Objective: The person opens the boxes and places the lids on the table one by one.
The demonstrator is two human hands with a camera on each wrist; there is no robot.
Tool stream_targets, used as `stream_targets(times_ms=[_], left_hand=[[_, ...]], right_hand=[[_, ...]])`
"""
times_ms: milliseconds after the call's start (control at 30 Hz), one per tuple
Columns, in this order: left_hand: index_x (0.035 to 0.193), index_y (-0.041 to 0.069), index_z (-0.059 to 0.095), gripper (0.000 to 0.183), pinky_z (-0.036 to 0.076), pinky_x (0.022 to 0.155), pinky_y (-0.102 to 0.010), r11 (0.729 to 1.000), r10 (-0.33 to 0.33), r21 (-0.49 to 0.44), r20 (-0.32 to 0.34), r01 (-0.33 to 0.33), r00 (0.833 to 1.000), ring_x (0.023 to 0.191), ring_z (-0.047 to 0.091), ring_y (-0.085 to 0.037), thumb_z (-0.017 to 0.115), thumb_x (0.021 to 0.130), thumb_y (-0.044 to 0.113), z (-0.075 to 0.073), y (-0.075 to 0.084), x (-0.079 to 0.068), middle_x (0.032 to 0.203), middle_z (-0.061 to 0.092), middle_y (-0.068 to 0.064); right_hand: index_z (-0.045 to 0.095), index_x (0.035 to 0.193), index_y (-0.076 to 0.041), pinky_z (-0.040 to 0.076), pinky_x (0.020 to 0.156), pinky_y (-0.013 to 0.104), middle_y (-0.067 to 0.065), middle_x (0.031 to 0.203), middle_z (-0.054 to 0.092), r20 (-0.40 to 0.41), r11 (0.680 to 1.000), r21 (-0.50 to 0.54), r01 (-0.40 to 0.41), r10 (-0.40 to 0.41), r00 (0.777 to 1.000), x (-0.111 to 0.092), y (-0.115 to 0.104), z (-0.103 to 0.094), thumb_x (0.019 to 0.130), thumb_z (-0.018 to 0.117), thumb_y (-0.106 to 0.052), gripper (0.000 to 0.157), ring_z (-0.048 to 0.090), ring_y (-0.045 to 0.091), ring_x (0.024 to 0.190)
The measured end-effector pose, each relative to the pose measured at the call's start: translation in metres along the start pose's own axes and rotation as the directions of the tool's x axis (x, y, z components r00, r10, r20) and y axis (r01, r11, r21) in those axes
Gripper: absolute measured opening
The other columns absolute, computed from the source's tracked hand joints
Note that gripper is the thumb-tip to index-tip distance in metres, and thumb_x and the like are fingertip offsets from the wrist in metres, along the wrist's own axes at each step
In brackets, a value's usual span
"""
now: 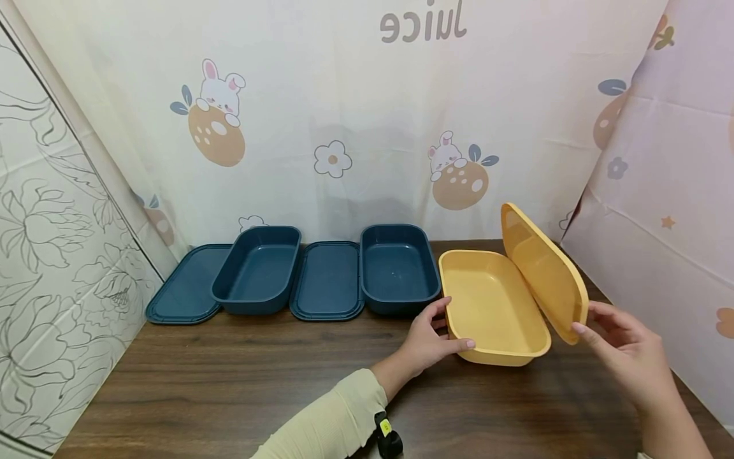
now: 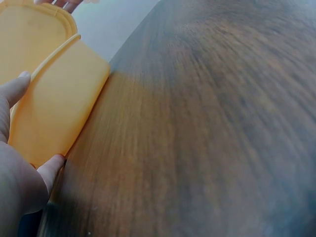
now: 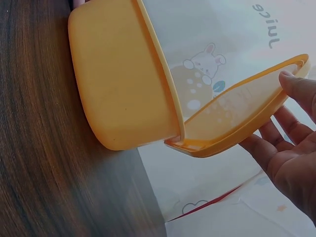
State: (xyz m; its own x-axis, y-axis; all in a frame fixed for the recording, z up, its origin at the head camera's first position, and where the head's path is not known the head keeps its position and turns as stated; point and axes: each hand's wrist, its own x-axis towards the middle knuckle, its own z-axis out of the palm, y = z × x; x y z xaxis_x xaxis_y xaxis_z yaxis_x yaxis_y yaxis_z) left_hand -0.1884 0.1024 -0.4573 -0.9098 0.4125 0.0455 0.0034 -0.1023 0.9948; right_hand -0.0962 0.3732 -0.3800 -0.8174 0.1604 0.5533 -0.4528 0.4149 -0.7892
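A yellow rectangular container (image 1: pixel 493 299) stands upright on the table at the right, its inside bare. My left hand (image 1: pixel 427 341) grips its near left corner, thumb on the front rim and fingertips along the left side. In the left wrist view the thumb (image 2: pixel 17 91) lies against the container wall (image 2: pixel 64 98). A matching yellow lid (image 1: pixel 541 274) is tilted up along the container's right rim. Its near end is pinched by my right hand (image 1: pixel 627 344). The right wrist view shows the thumb on one face of the lid (image 3: pixel 247 111) and fingers behind it.
Left of the yellow container stand a blue container (image 1: pixel 398 268), a flat blue lid (image 1: pixel 328 280), another blue container (image 1: pixel 258 268) and another blue lid (image 1: pixel 192 284), in a row. Printed curtains (image 1: pixel 367 95) hang behind and at the right. A small black object (image 1: pixel 390 440) is near the left sleeve.
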Motion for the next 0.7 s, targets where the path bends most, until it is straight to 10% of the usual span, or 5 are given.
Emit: stream_targets(times_ms=[400, 700], left_hand=[[0.142, 0.022, 0.048, 0.078, 0.053, 0.088, -0.028, 1.0, -0.007, -0.004, -0.003, 0.007, 1.0, 0.11, 0.054, -0.012, 0.086, 0.074, 0.01, 0.0, 0.001, 0.0, 0.123, 0.052, 0.012], [0.142, 0.022, 0.048, 0.079, 0.052, 0.088, -0.028, 1.0, -0.01, 0.003, -0.004, 0.01, 1.0, 0.109, 0.054, -0.011, 0.086, 0.074, 0.011, 0.0, 0.002, -0.001, 0.123, 0.052, 0.012]], right_hand=[[0.061, 0.115, 0.011, 0.051, 0.07, 0.011, 0.0, 0.095, 0.071, -0.027, 0.947, 0.319, -0.018, 0.028, 0.999, -0.001, 0.007, -0.004, 0.083, 0.056, 0.026, 0.036, 0.066, 0.005, 0.084], [0.056, 0.118, 0.017, 0.055, 0.073, 0.019, 0.011, 0.1, 0.07, -0.014, 0.819, 0.572, 0.051, -0.052, 0.999, 0.001, 0.014, -0.004, 0.085, 0.044, 0.032, 0.039, 0.068, 0.014, 0.088]])
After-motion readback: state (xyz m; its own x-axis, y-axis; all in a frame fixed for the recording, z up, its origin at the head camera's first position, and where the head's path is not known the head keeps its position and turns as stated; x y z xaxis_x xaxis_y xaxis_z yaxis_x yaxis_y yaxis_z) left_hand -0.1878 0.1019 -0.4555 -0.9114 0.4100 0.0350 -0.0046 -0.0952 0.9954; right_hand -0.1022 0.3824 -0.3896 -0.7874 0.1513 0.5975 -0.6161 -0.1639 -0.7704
